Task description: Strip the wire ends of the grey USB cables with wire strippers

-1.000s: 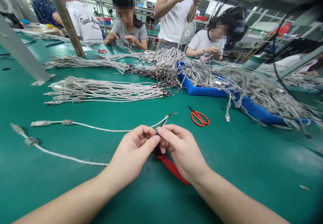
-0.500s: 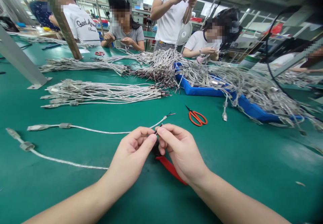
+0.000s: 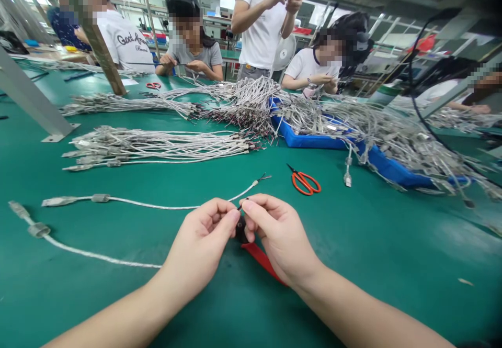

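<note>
My left hand [image 3: 204, 238] is closed, thumb and fingertip pinching the wire end of a white USB cable [image 3: 98, 256] whose plug lies at the left. Fingertip to fingertip with it, my right hand [image 3: 280, 233] pinches the thin dark wires [image 3: 242, 206] at that end. Below the right hand is a tool with a red handle [image 3: 262, 262] and a black head [image 3: 240, 228]; its jaws are mostly hidden, and I cannot tell whether the palm touches it. Just beyond my hands lies a second white USB cable [image 3: 137, 201] with bare wire ends.
Orange-handled scissors [image 3: 305, 182] lie beyond my right hand. A bundle of white cables [image 3: 164, 146] lies farther back. Blue trays [image 3: 314, 142] overflow with cables at the right. A metal post [image 3: 35, 99] stands at the left. Several people work across the green table [image 3: 353, 269].
The view shifts slightly. My hands stay together at the wire ends, with only small finger movement; the dark wires now show less between the fingertips.
</note>
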Motion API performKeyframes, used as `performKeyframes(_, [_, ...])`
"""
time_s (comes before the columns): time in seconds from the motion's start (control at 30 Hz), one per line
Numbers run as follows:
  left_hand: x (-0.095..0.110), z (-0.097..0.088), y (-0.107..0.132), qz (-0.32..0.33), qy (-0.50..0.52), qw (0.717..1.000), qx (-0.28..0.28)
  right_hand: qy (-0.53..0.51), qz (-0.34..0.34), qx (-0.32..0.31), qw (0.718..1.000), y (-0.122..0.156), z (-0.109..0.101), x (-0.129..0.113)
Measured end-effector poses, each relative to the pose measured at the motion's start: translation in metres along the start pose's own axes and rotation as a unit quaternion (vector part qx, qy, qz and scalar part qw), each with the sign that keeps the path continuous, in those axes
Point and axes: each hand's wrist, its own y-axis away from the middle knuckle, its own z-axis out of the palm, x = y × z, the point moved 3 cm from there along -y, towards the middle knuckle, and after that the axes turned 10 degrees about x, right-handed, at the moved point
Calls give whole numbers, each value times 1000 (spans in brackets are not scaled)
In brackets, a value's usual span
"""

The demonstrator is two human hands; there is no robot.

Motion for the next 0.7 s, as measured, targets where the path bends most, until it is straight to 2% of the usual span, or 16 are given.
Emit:
performKeyframes(0.2, [5,2,0,24,25,999,20,-5,8,-16,1000,1,1,2])
performKeyframes(0.47, [4,-3,-3,-12,6,998,59,-88,64,-36,993,-1,2,2])
performKeyframes(0.7, [0,-4,-4,-29,-8,998,62,-74,70,-42,994,1,1,1])
